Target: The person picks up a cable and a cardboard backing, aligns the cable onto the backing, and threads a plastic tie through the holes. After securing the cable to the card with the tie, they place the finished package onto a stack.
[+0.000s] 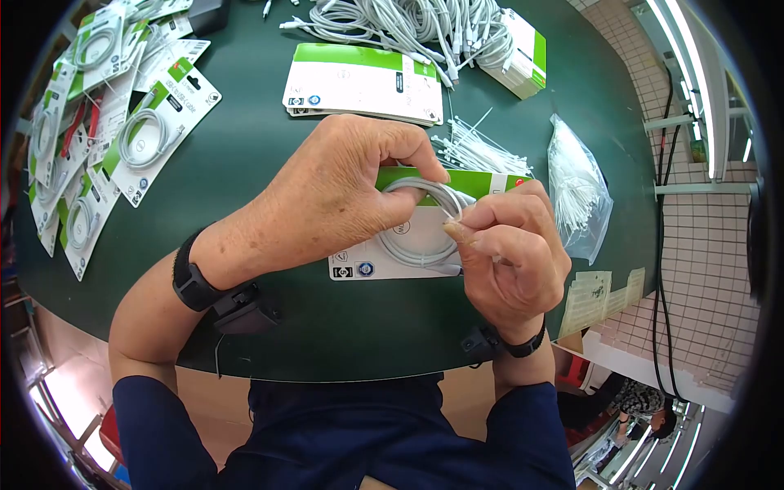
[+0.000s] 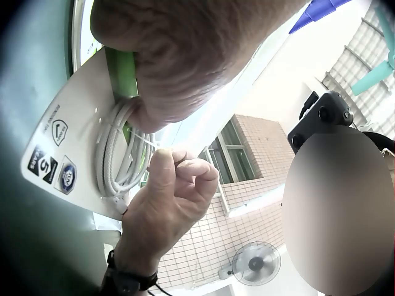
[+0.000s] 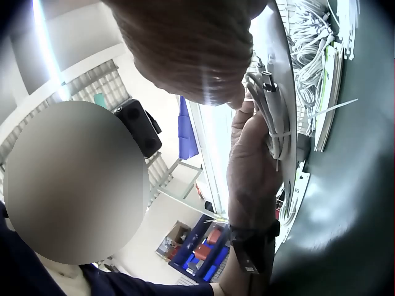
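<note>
"What's on the green bench?"

"Carded cables heap along its left edge, and a bag of ties sits near the right. Only the left wrist view shows a round fan; only the right wrist view, a metal plug on the coiled cable"

"Where's that, pointing which way?"

"Against a printed card, between the card stack and the bench's near edge. The card's long axis roughly follows that edge; the loop looks nearly round from above, its lower end pointing right"

"And fingers?"

"Left hand: thumb and forefinger curled round the coil. Right hand: fingertips together, apparently pinching a thin white tie"
</note>
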`<state>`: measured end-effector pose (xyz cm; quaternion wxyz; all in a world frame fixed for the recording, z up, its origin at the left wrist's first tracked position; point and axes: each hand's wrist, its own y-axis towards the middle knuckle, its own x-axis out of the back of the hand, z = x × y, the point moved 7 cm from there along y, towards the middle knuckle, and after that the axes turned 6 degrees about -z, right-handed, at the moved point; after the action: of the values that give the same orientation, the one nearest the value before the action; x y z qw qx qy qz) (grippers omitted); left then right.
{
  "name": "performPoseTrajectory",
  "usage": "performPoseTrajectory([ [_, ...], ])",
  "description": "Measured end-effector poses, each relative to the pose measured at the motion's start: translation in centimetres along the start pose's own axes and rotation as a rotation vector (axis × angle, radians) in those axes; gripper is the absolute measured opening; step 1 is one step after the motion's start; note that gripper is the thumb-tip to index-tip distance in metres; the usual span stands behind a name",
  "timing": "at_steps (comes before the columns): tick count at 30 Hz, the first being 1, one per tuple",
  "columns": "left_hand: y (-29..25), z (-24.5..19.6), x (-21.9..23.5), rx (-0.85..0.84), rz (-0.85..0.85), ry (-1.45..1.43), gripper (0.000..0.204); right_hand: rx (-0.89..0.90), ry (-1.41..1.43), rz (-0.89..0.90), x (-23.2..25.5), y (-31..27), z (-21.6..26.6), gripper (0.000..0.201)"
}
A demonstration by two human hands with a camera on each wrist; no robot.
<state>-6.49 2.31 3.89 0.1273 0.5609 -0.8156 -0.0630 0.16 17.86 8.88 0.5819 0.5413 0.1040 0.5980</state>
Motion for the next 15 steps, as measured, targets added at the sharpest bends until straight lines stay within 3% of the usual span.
performPoseTrajectory([
  [7, -0.04, -0.49, -0.01, 0.004, 0.009, 0.057, 0.020, -0.004, 0.018, -0.018, -0.20, -0.12, -0.41, 0.033],
  [15, -0.15, -0.29, -0.36, 0.013, 0.039, 0.053, 0.020, 0.026, -0.075, 0.086, -0.90, 0.05, -0.14, 0.031],
])
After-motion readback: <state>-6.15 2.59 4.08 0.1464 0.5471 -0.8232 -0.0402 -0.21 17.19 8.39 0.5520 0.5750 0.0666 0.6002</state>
